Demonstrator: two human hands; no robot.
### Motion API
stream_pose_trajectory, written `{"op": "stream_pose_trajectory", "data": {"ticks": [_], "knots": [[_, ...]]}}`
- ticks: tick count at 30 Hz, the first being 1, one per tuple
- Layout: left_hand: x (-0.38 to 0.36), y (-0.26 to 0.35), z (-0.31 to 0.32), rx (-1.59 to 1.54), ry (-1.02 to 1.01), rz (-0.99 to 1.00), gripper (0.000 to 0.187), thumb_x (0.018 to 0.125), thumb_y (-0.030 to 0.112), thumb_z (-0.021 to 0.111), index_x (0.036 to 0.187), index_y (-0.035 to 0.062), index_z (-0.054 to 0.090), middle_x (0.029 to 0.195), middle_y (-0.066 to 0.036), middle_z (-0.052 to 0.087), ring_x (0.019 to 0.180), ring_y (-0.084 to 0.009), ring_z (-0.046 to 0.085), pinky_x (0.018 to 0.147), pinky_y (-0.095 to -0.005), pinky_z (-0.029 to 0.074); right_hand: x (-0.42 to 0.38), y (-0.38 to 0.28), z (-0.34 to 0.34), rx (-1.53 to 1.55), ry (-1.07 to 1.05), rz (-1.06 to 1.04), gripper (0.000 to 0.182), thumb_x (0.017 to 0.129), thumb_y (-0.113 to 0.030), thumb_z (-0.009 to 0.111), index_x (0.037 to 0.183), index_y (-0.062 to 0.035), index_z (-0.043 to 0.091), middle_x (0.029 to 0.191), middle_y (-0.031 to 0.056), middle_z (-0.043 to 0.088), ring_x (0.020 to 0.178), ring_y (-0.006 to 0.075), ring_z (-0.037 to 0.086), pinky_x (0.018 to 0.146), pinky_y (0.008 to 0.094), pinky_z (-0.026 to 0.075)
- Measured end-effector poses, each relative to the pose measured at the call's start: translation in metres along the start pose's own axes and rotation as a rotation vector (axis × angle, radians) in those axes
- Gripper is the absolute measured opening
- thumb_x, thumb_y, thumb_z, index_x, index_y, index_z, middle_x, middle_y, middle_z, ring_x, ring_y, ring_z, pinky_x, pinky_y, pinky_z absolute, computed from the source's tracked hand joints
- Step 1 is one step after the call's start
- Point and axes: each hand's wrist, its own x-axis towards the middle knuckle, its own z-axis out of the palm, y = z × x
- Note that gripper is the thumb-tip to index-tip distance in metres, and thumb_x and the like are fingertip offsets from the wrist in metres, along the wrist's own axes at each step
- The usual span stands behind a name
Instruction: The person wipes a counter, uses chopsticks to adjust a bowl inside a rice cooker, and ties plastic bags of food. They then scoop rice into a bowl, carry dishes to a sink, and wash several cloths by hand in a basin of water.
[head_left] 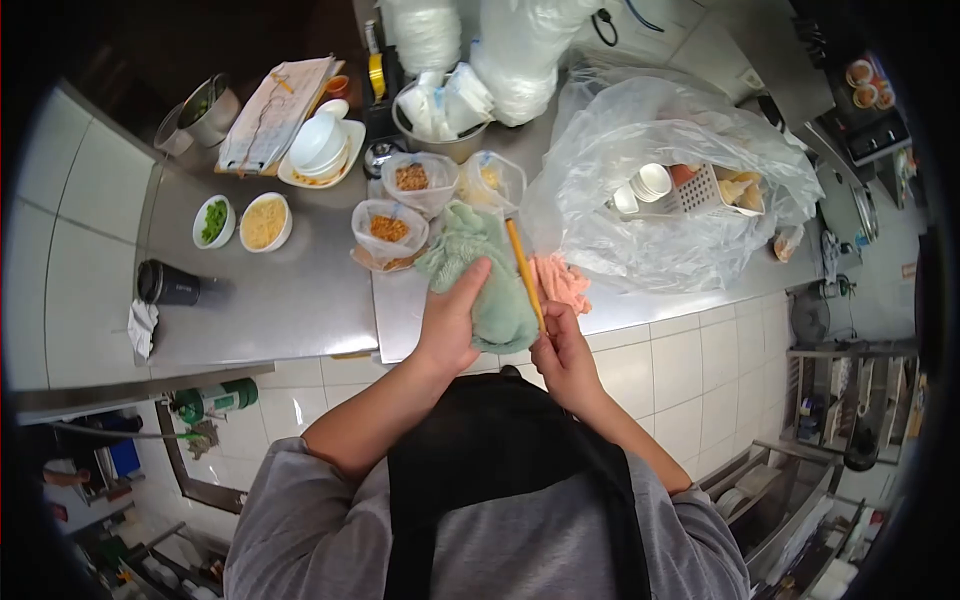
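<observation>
A folded green cloth (503,305) is gripped in my left hand (450,322), thumb across its front, close over the counter's front edge. My right hand (566,358) pinches the lower end of a thin yellow-orange stick (521,262), which slants up along the cloth's right side. What kind of tool the stick is, I cannot tell. Behind it a crumpled pink cloth (561,284) lies at the counter edge. Just beyond the green cloth are plastic-lined containers of brown crumbly food (411,178) and orange-brown bits (388,228).
A large clear plastic bag (590,150) spreads over the right counter, with white cups (652,181) and a perforated basket (707,190) in it. At left stand bowls of chopped greens (213,222) and shredded cheese-like food (264,222), a black cup (168,283) and a clipboard (275,115).
</observation>
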Motion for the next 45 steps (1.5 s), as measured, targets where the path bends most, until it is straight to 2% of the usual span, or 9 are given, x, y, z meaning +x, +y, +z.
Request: {"op": "stream_pose_trajectory", "data": {"ticks": [10,12,21,22,27,36,38,41,45], "knots": [[0.050,0.004,0.024,-0.046,0.053,-0.076,0.038,0.091,0.029,0.065,0.120,0.0069,0.054,0.108,-0.004,0.059,0.096,-0.0164,0.059,0.081,-0.0364,0.051,-0.082,0.002,-0.027,-0.278,0.233,0.025,0.019,0.097,-0.007,0.048,0.113,-0.0027,0.038,0.079,0.0085,0.055,0.067,0.0157,0.054,0.061,0.0290,0.043],[0.059,0.039,0.050,-0.020,-0.056,-0.003,0.035,0.090,0.038,0.064,0.109,0.0097,0.059,0.084,-0.003,0.060,0.071,-0.0143,0.062,0.063,-0.0318,0.052,-0.121,0.017,-0.047,-0.167,0.253,0.098,0.020,0.097,-0.006,0.048,0.114,-0.0021,0.038,0.077,0.0104,0.053,0.064,0.0167,0.053,0.060,0.0290,0.043],[-0.071,-0.149,0.180,0.183,-0.195,0.002,0.045,0.091,0.027,0.066,0.124,0.0026,0.047,0.107,-0.007,0.059,0.102,-0.0166,0.058,0.087,-0.0333,0.051,-0.161,-0.026,-0.162,-0.980,0.714,-0.207,0.027,0.088,-0.007,0.053,0.113,-0.0009,0.047,0.079,0.0181,0.060,0.063,0.0368,0.059,0.055,0.0446,0.049],[-0.074,-0.170,0.192,0.179,-0.208,0.008,0.045,0.091,0.027,0.066,0.124,0.0026,0.047,0.107,-0.007,0.059,0.102,-0.0166,0.058,0.087,-0.0333,0.051,-0.167,-0.038,-0.174,-1.081,0.708,-0.390,0.032,0.082,-0.007,0.054,0.113,-0.0020,0.050,0.083,0.0136,0.058,0.059,0.0313,0.060,0.052,0.0400,0.050],[-0.083,-0.249,0.256,0.257,-0.309,-0.049,0.026,0.090,0.016,0.067,0.110,0.0037,0.055,0.096,-0.002,0.061,0.084,-0.0101,0.059,0.073,-0.0270,0.050,-0.222,-0.044,-0.237,-1.473,0.561,-0.139,0.037,0.076,-0.008,0.057,0.112,-0.0025,0.050,0.078,0.0059,0.052,0.058,0.0176,0.059,0.046,0.0300,0.050],[-0.081,-0.369,0.350,0.503,-0.612,-0.065,0.025,0.090,0.023,0.065,0.104,0.0036,0.059,0.094,-0.002,0.061,0.082,-0.0095,0.056,0.075,-0.0276,0.047,-0.316,-0.037,-0.353,-1.368,0.646,0.038,0.035,0.080,-0.009,0.055,0.115,-0.0036,0.049,0.079,0.0067,0.051,0.059,0.0190,0.059,0.045,0.0325,0.049],[-0.067,-0.402,0.368,0.552,-0.474,0.004,0.029,0.089,0.024,0.067,0.106,0.0025,0.059,0.097,-0.003,0.061,0.087,-0.0120,0.056,0.078,-0.0298,0.047,-0.328,-0.026,-0.381,-1.391,0.677,0.079,0.034,0.082,-0.009,0.055,0.115,-0.0042,0.048,0.078,0.0064,0.051,0.059,0.0184,0.059,0.046,0.0325,0.050],[0.016,-0.416,0.413,0.421,-0.281,0.032,0.032,0.089,0.028,0.066,0.109,0.0040,0.059,0.098,-0.003,0.061,0.089,-0.0148,0.058,0.078,-0.0319,0.048,-0.350,-0.003,-0.436,-1.361,0.679,0.249,0.036,0.082,-0.008,0.054,0.116,-0.0044,0.046,0.079,0.0081,0.052,0.060,0.0228,0.060,0.048,0.0354,0.051],[0.090,-0.456,0.476,0.352,-0.448,0.040,0.031,0.090,0.029,0.065,0.109,0.0051,0.059,0.096,-0.003,0.060,0.090,-0.0143,0.058,0.078,-0.0310,0.048,-0.372,0.015,-0.530,-0.928,0.870,0.346,0.027,0.090,-0.007,0.052,0.116,-0.0038,0.042,0.077,0.0138,0.058,0.064,0.0326,0.061,0.052,0.0424,0.049]]}}
